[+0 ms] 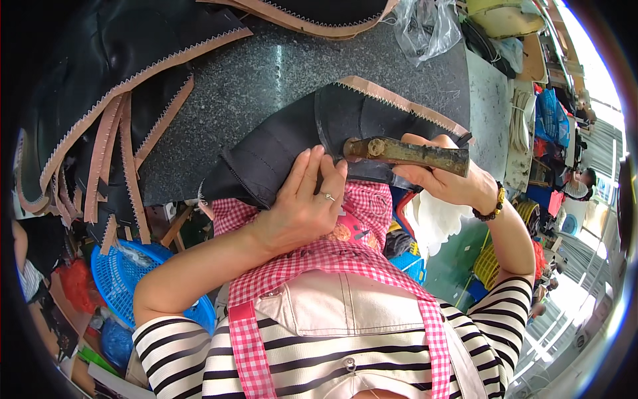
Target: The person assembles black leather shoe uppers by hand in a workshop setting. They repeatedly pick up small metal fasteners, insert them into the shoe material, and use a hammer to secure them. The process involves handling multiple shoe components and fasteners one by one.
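A curved black leather piece (279,139) with a tan zigzag-cut edge lies across the near side of the dark table and over my lap. My left hand (309,196), with a ring on one finger, lies on its near part; the fingers are stretched out, their tips pressing the leather by a seam. In my right hand (445,179) is a hammer (419,154) with a worn, brownish metal head. My fingers wrap round it, and its left end is just above the leather, beside my left fingertips. Whether it touches the leather, I cannot tell.
More black leather pieces (100,86) with tan zigzag edges are heaped at the left, strips hanging over the table edge. A clear plastic bag (428,30) lies at the far right of the speckled table (252,73). Below left stands a blue basket (119,279).
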Demonstrator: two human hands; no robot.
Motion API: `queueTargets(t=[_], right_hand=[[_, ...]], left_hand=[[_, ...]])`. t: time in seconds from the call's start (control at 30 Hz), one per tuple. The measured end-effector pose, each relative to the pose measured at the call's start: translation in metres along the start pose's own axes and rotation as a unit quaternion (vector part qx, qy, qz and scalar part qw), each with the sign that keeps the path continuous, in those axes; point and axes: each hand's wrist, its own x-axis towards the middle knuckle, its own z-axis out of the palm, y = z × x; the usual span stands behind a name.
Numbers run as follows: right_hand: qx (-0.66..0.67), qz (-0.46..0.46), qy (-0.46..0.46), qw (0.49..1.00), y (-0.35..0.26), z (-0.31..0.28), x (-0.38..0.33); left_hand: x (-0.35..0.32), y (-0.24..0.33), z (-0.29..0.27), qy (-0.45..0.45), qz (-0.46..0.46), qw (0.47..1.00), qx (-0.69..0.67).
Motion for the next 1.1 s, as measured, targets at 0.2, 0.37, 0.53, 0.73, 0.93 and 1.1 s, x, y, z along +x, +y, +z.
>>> queueTargets(t=[0.2,0.37,0.53,0.73,0.93,1.1], right_hand=[[-0.137,0.039,-0.011,0.99,-0.016,-0.002,-0.001],[-0.06,0.019,0.046,0.997,-0.023,0.019,-0.015],[0.085,0.178,0.172,0.965,-0.025,0.022,-0.021],[-0.159,0.205,0.431,0.864,0.051,-0.028,-0.047],[-0.327,0.207,0.489,0.782,0.201,-0.017,-0.107],[-0.368,0.172,0.483,0.776,0.159,-0.028,-0.087]], left_hand=[[0.002,0.0,-0.002,-0.002,-0.011,1.0,-0.015],[0.003,0.002,0.0,0.023,-0.025,0.999,-0.023],[0.004,0.001,-0.002,0.015,-0.032,0.999,-0.034],[0.053,-0.024,-0.076,-0.01,-0.127,0.974,-0.188],[0.195,-0.162,-0.162,0.011,-0.225,0.873,-0.433],[0.215,-0.336,-0.119,0.048,-0.384,0.812,-0.436]])
